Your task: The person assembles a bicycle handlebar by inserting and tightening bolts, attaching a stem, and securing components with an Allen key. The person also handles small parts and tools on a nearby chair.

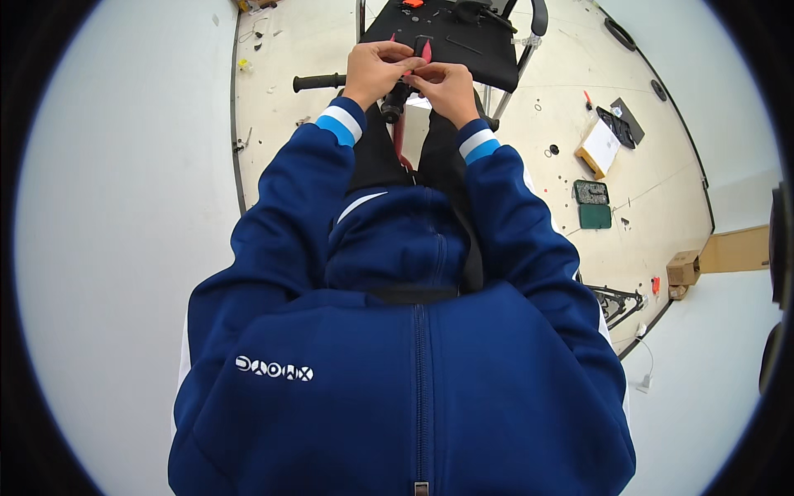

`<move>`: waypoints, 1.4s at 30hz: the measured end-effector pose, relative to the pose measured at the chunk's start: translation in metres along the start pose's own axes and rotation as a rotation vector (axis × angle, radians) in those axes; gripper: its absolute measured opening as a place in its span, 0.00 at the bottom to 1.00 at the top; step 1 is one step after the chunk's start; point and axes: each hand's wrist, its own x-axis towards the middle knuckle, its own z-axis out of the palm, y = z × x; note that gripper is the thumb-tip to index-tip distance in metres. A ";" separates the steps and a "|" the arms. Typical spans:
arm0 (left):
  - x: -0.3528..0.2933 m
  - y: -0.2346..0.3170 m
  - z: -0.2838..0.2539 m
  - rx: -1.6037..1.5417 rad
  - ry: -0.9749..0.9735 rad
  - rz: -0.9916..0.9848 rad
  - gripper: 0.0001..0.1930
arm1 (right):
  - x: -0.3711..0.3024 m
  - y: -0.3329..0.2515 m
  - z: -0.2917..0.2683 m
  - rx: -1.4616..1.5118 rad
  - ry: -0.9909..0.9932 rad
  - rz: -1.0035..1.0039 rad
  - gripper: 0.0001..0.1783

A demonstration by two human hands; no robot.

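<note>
My left hand (374,73) and my right hand (449,89) meet above a bicycle handlebar, both with fingers pinched together. Whatever lies between the fingertips is too small to make out. Right beside them is a pointed pinkish-red piece (427,52), and I cannot tell whether either hand touches it. A black rubber grip (318,83) sticks out to the left of my left hand. Below the hands sits the dark stem (394,105), partly covered. The red bicycle frame (400,136) runs down between my legs.
A black chair (488,62) stands just beyond, with a hex key (463,45) and small parts on its seat. On the floor to the right lie an open green case (595,217), a white-topped box (597,149) and a black tool case (615,128). Cardboard boxes (683,269) sit by the wall.
</note>
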 end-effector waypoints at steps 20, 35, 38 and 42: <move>0.003 -0.005 0.007 -0.062 -0.019 0.100 0.12 | 0.009 -0.001 -0.001 0.047 0.029 0.013 0.13; 0.031 -0.020 0.011 -0.057 -0.037 0.021 0.13 | 0.038 0.010 -0.009 0.096 -0.007 0.033 0.11; 0.032 -0.025 0.010 -0.054 -0.039 0.015 0.13 | 0.037 0.013 -0.007 0.083 -0.012 0.050 0.12; 0.032 -0.027 0.011 0.001 -0.044 0.018 0.13 | 0.035 0.014 -0.005 0.093 -0.026 0.096 0.13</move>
